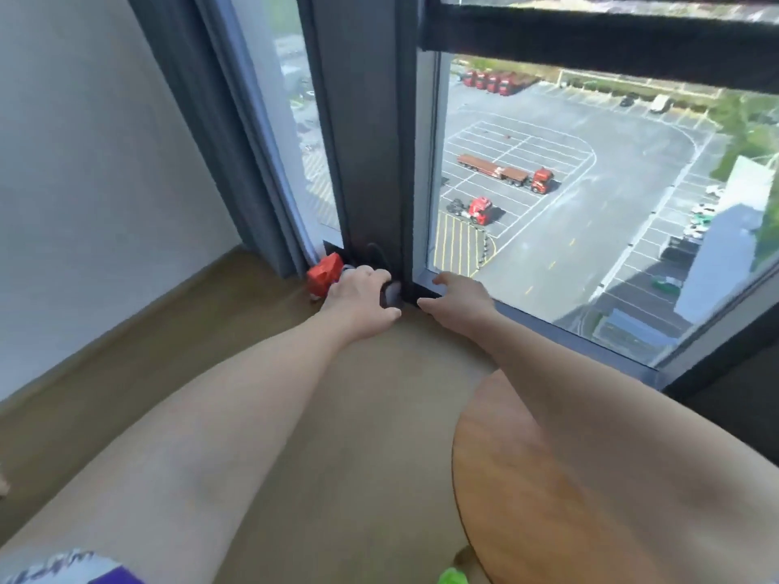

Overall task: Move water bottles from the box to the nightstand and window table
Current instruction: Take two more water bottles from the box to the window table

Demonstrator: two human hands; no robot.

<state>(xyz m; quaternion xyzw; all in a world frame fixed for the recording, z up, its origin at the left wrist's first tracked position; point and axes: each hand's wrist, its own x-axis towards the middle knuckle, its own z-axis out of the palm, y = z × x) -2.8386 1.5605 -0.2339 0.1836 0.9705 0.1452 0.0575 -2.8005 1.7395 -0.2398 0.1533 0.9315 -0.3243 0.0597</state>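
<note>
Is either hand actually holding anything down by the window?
The left hand grips a blurred bottle-like object with a red label; exact grip point unclear. The right hand holds nothing.

Both arms are reaching forward across the floor (362, 415) toward the base of the window frame post (371, 162). The left hand (358, 297) is lying just right of a bottle (324, 274) on its side, at the foot of the post. The right hand (457, 299) is sitting at the bottom edge of the window pane (569, 183), right of the post. A curtain (236, 141) is hanging left of the post, with the wall (84, 162) further left. A round table (548, 499) is standing near right, under the right forearm.
</note>
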